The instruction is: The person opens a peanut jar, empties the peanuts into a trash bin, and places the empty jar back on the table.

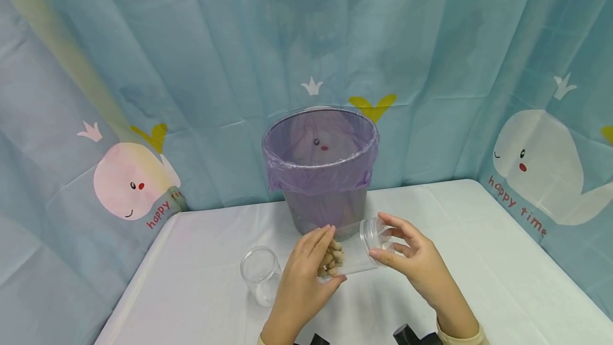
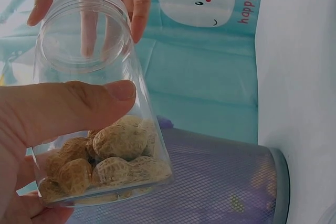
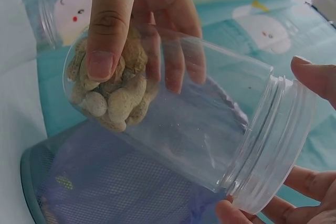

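I had the left hand [image 1: 304,276] gripping the clear jar [image 1: 354,254], peanuts [image 1: 336,257] at its base; the right hand [image 1: 414,254] held its lid [image 3: 281,148], tilted sideways before the bin [image 1: 330,179].

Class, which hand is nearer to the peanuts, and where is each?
Left. The left hand's grip is around the end of the jar where the peanuts lie; the right hand's grip is at the mouth end.
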A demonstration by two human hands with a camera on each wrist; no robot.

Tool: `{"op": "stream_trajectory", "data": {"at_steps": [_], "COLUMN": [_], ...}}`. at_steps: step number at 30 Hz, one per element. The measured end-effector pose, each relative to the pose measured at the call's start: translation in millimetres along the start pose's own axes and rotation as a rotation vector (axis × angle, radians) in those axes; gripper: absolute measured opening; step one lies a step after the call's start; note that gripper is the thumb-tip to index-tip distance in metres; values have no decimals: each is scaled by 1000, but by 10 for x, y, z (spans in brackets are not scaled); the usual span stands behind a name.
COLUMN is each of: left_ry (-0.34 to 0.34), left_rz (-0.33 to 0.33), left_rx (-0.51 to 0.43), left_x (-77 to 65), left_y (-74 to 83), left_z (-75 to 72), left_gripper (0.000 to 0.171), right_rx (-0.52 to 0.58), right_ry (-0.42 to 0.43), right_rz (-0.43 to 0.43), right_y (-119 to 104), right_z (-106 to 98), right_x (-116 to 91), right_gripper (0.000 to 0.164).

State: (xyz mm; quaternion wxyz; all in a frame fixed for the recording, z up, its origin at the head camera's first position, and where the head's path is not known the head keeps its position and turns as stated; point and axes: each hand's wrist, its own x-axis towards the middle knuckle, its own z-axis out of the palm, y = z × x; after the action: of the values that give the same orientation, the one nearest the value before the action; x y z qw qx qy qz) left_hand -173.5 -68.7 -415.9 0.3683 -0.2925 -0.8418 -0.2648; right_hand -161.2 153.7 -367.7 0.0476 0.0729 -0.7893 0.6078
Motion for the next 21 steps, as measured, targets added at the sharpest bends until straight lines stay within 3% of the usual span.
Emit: {"op": "stream_trajectory", "data": {"at_steps": [21], "left_ry": [2], "left_rz": [-41], "left_rx": [4], "left_x": [-6], "left_y": [-81], "left_z": [-35], "left_gripper": [103], "right_rx": [-5], "right_ry": [27], "right_rz": [37], "right_y": [-18], "right_z": [-39], "right_x": [-5], "right_gripper": [65]}}
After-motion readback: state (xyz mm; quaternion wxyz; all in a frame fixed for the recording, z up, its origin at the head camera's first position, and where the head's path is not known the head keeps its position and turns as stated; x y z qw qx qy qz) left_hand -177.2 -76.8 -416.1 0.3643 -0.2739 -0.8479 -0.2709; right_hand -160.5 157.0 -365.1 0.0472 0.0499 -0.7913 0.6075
